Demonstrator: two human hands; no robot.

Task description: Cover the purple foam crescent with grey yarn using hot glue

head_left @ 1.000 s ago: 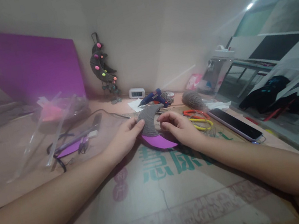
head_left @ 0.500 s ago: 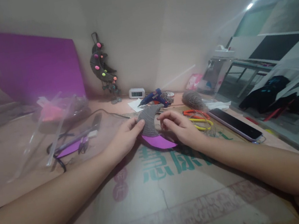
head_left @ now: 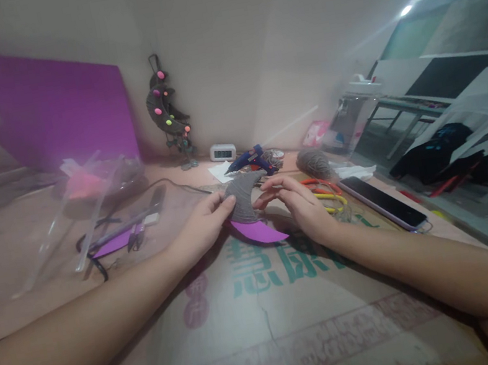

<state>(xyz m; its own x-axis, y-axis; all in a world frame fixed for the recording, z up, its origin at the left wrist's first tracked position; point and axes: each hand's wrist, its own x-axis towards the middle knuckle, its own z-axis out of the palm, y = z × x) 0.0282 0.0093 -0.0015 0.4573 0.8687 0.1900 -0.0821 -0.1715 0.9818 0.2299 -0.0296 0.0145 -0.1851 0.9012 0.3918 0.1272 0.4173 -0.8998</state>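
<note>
Cardboard [head_left: 266, 310] printed with green characters covers your bench, and a purple sheet [head_left: 61, 108] leans at the upper left. Just left of centre, your left hand [head_left: 202, 224] grips the left edge of the twine-wrapped crescent [head_left: 243, 204], which sits mid-frame with its bare purple end nearest you. Your right hand [head_left: 299, 204] pinches its right edge with thumb and forefinger. A phone [head_left: 384, 203] lies further right.

Crescent cutout [head_left: 249, 210]: purple, upper part wound in grey twine, pinched between left hand [head_left: 202, 224] and right hand [head_left: 297, 204] above printed cardboard sheet [head_left: 268, 317] on table [head_left: 10, 249]. Behind: blue glue gun [head_left: 250, 159], small clock [head_left: 223, 151], twine ball [head_left: 314, 164]. Right: phone [head_left: 384, 202].
</note>
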